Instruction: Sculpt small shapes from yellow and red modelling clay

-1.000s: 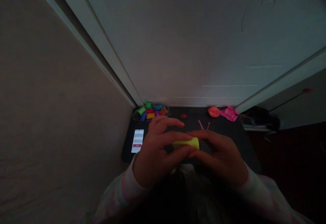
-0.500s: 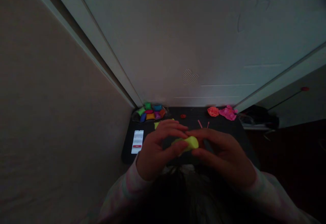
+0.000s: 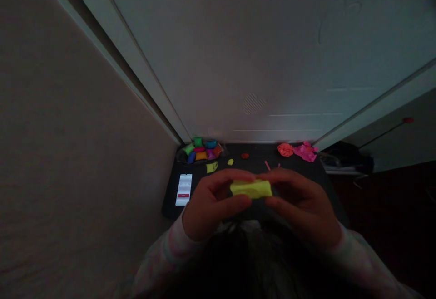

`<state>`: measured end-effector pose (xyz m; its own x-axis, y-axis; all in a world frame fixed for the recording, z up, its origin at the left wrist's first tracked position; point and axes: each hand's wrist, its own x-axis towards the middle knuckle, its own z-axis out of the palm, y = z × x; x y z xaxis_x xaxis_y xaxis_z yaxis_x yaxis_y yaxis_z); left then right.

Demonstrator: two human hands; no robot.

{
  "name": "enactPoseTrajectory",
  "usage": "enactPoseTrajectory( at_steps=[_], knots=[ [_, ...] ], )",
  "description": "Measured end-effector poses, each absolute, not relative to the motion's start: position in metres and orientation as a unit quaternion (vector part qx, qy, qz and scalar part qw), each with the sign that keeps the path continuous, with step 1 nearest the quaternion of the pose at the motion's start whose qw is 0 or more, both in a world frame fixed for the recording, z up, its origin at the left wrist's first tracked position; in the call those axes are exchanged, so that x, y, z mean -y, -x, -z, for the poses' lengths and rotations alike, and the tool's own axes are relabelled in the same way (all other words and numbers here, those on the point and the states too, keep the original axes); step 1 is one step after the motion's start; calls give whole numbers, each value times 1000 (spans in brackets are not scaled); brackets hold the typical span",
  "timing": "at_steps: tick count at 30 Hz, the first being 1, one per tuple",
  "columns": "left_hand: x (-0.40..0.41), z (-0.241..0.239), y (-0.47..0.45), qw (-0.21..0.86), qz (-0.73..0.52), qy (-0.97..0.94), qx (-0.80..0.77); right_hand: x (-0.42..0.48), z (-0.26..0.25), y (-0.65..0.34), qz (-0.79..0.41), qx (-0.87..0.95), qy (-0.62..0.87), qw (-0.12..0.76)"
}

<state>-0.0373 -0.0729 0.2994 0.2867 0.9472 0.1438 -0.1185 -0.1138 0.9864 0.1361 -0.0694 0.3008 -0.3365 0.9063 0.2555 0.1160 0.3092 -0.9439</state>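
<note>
A yellow block of modelling clay (image 3: 251,189), long and roughly flat-sided, is held up over the dark table. My left hand (image 3: 213,203) pinches its left part between thumb and fingers. At the right end, my right hand (image 3: 301,201) grips it the same way, fingertips close to the left hand's. Beyond my left hand lie a yellow packet or wrapper (image 3: 211,167) with dark marks and a small yellow scrap (image 3: 230,162).
Several coloured packets (image 3: 200,155) lie at the table's back left, above a lit phone (image 3: 184,190). Farther right are a small red lump (image 3: 245,156), thin pink strips (image 3: 267,165), an orange crumpled piece (image 3: 285,149) and a pink one (image 3: 306,152). A white panel (image 3: 218,63) rises behind.
The yellow clay has turned from end-on to lengthwise across my fingers, and my right hand now grips its end. My left fingers have lowered, uncovering the yellow wrapper and scrap.
</note>
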Motion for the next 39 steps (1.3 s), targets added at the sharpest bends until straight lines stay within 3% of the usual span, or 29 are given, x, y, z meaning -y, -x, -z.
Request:
enactPoseTrajectory(
  at_steps=[7,19,25,32,39],
  knots=[
    [76,-309,49,299,-535,-662,-433,73,-291,-135,-472,632,373,488],
    [75,-330,53,101,-425,-778,-451,72,-285,-139,-432,678,371,465],
    [77,-325,55,125,-453,-760,-448,73,-282,-136,-410,678,364,489],
    [83,-301,26,436,-474,-601,-473,74,-279,-120,-425,598,334,592],
    [79,-305,21,354,-480,-633,-494,72,-279,-125,-413,650,330,546]
  ],
)
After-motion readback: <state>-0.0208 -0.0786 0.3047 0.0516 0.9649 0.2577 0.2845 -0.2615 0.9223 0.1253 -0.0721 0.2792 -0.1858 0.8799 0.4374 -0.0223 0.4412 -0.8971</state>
